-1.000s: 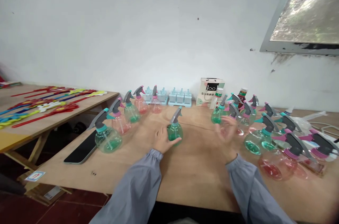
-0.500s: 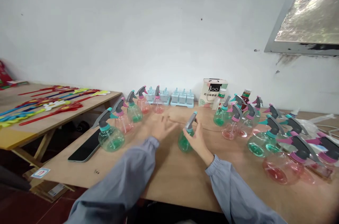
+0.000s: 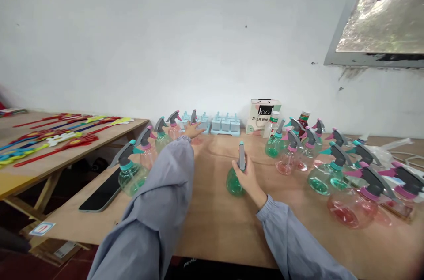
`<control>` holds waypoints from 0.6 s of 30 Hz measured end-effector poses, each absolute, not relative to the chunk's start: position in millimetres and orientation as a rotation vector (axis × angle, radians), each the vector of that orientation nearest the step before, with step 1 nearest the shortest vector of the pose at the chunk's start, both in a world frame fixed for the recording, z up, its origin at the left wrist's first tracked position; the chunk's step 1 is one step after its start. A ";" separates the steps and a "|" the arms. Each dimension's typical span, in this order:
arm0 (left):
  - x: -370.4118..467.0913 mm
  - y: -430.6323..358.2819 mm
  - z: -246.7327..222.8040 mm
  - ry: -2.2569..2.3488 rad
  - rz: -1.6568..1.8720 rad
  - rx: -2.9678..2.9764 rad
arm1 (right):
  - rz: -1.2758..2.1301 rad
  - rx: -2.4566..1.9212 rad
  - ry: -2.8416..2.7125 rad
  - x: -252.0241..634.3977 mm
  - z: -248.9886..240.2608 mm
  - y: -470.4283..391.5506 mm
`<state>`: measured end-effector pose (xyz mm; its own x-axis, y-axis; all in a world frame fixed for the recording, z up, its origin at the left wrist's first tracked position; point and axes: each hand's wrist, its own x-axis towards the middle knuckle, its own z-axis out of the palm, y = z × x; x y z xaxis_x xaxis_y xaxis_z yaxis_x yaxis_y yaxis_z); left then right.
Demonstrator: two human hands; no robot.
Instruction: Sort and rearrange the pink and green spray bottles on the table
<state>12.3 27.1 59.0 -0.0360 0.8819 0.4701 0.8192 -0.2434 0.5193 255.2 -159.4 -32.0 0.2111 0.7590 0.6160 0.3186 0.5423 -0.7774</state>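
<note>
A green spray bottle [image 3: 235,183] with a grey trigger head stands on the table in front of me. My right hand [image 3: 247,175] is wrapped round its neck and trigger. Farther off to the left, my left hand [image 3: 192,131] stretches out with fingers spread, close to a pink spray bottle [image 3: 194,116] that it partly covers. I cannot tell whether it touches that bottle. Beside my left sleeve stand more spray bottles: a green one [image 3: 130,177] at the front, a pink one [image 3: 146,153] and another green one [image 3: 162,138] behind.
Several spray bottles, such as a pink one [image 3: 354,207], crowd the right side. Light-blue ice-pop moulds [image 3: 225,124] and a paper bag [image 3: 261,117] stand along the wall. A phone [image 3: 102,192] lies at left. A second table [image 3: 20,178] holds colourful hand-shaped sticks.
My left hand has reached forward and left, from the middle of the table to the pink bottle at the back. The green bottle in my right hand has turned slightly.
</note>
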 end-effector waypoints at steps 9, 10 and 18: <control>35.6 -32.6 18.8 1.850 1.042 2.262 | 1.011 -0.773 -1.134 256.8 3.4 -180.8; 36.8 -46.9 14.5 1.822 1.040 2.309 | 1.085 -0.734 -1.106 256.2 7.4 -183.9; 47.5 -141.5 -13.4 1.569 1.179 2.597 | 1.173 -0.657 -1.111 257.0 18.4 -195.3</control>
<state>47.5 -141.5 -13.4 0.2751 0.7257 0.6306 0.8076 -0.5304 0.2580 257.0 -195.3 18.4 -0.0065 0.9438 0.3304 -0.3811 0.3031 -0.8734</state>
